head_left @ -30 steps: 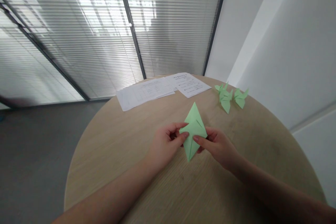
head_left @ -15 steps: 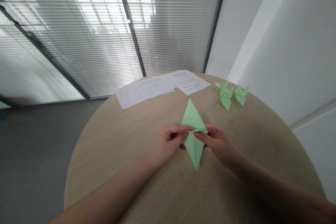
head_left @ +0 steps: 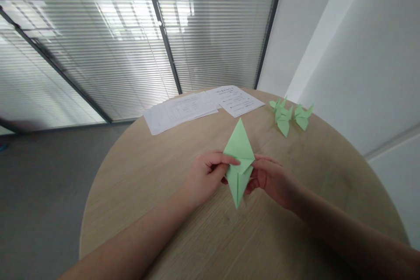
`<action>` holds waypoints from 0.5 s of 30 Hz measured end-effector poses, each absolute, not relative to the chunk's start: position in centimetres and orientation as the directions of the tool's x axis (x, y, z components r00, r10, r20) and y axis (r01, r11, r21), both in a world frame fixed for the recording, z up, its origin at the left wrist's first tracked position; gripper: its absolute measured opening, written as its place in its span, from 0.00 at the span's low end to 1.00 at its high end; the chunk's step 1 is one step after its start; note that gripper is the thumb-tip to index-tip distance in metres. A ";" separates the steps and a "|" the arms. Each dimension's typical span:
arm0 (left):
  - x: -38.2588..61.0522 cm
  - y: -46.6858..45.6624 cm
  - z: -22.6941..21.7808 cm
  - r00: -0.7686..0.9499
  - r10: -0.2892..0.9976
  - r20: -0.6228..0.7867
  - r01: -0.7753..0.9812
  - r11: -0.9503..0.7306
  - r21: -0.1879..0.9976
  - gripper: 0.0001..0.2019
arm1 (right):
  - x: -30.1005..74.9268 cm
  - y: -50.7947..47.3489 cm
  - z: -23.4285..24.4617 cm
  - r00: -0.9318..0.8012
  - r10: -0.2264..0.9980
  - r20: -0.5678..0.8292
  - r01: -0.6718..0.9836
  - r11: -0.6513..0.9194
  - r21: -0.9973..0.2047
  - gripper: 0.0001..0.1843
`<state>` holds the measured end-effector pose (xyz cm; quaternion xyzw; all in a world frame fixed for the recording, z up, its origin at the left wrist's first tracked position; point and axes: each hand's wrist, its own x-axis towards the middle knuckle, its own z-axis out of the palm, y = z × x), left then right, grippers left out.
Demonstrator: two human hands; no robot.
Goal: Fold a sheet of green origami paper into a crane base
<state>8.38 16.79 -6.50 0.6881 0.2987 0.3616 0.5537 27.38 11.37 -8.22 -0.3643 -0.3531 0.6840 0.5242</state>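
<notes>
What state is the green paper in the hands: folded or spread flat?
Folded. The green paper is a diamond with layered flaps, pinched between left hand and right hand.

Pale green folded paper [head_left: 239, 164], green paper figures [head_left: 288, 116], light wood-grain table [head_left: 157, 183]

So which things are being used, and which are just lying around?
In use: green paper, pinched between left hand and right hand.
Lying about: folded figures and white sheets, farther back on the table.
</notes>
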 end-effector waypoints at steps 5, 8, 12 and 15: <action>8.5 16.8 -6.8 0.525 0.826 0.207 0.079 -0.289 0.954 0.12 | 27.5 11.3 -8.4 -0.217 0.969 -0.119 -0.439 -0.206 -0.874 0.22; 8.5 16.8 -7.0 0.524 0.822 0.222 0.121 -0.330 0.936 0.13 | 27.3 11.2 -8.7 -0.142 0.980 -0.137 -0.377 -0.182 -0.908 0.24; 8.5 16.8 -6.9 0.535 0.823 0.192 0.117 -0.297 0.948 0.11 | 27.2 11.3 -8.8 -0.091 0.984 -0.154 -0.316 -0.175 -0.933 0.23; 8.4 16.8 -6.4 0.497 0.854 0.153 0.001 -0.177 0.984 0.06 | 27.4 11.5 -8.7 -0.072 0.988 -0.135 -0.308 -0.150 -0.939 0.24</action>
